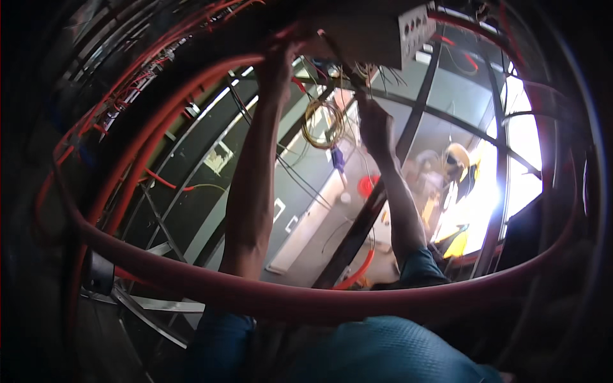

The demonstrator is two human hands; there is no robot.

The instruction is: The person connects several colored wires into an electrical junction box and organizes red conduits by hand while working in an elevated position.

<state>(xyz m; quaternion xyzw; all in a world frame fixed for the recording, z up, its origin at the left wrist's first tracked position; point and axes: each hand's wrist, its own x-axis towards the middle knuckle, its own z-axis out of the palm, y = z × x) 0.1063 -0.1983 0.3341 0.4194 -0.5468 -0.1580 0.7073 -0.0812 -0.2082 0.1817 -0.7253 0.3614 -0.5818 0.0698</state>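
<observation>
Across the front bends a long red pipe [319, 298]. Up high is a dark box [377, 39] with a pale end. The left hand [280, 56] reaches up near the box's left side, too dark to tell how its fingers are. Between the arms hangs a ring of yellow wire [308, 131]. Near the box slants a thin dark stick [343, 60], with the right hand's [375, 122] fingers curled around its low end

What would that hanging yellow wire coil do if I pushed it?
The yellow wire coil would probably swing, since it seems to hang. It's likely light, being thin strands, and perhaps bendy but springy, as it holds round loops.
</observation>
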